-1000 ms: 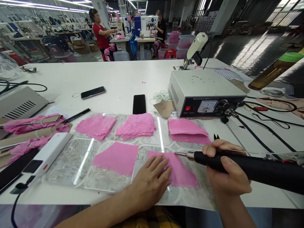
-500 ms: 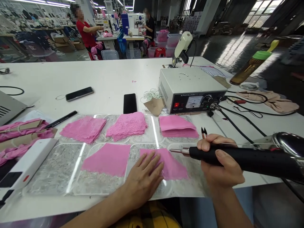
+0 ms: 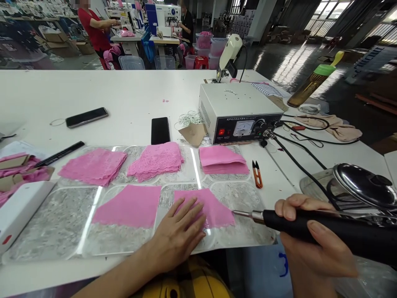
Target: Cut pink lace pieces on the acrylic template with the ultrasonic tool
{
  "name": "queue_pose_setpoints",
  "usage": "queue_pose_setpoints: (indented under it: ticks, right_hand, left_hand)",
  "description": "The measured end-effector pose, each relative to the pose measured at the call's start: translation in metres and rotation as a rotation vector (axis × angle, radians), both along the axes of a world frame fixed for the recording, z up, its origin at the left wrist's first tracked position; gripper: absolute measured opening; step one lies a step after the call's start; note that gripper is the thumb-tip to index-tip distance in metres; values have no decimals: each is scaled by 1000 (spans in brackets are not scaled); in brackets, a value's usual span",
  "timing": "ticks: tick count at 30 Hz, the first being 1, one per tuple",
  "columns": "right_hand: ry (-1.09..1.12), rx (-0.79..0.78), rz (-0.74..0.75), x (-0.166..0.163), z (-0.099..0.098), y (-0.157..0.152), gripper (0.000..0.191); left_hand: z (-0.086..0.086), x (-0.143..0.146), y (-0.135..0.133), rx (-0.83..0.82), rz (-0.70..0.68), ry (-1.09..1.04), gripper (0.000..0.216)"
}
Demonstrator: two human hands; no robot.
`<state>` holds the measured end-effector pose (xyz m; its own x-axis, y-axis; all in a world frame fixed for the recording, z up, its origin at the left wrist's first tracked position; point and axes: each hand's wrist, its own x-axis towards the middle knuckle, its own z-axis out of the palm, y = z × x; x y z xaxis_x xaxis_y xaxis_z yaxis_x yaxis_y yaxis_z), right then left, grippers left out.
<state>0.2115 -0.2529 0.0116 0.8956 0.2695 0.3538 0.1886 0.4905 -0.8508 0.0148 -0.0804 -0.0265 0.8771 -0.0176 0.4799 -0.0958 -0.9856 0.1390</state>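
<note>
Left hand (image 3: 180,231) is lying flat on a pink piece (image 3: 217,207), fingers a bit spread, covering its left side. Right hand (image 3: 321,248) is wrapped around a black tool (image 3: 297,227), thumb on the near side, and the thin metal tip (image 3: 243,213) points left, right at the piece's slanted right edge. Can't tell if it's actually touching. That piece sits in the front row on the mat (image 3: 56,219), and another cutout (image 3: 130,207) lies flat near it on the left. Back row has a lacy stack (image 3: 93,165) at the left, a second lacy pile (image 3: 158,160) in the middle and a plain folded bunch (image 3: 223,160) on the right. Snips (image 3: 257,176) with orange handles lie on the white table (image 3: 133,91) just beside the mat. Behind that bunch there's a pale box (image 3: 238,109) with a red switch (image 3: 221,131), cables (image 3: 299,164) running from its front. One phone (image 3: 160,130) lies behind the middle pile, a second one (image 3: 87,117) further left. Across the table, a person in red (image 3: 93,27) and somebody in dark clothes (image 3: 186,27) are at machines (image 3: 164,20)
</note>
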Motion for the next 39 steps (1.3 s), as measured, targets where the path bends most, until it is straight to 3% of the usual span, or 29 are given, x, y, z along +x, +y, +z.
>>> queue_pose_setpoints:
  ticks: [27, 32, 39]
  right_hand:
    - [-68, -54, 5, 3, 0, 2, 12]
    - [-22, -52, -53, 0, 6, 11, 11]
    - [4, -89, -34, -3, -1, 24, 13]
  left_hand:
    - [0, -2, -2, -29, 16, 50, 29]
    - [4, -12, 3, -24, 72, 30, 28]
    - [4, -30, 12, -6, 138, 45, 31]
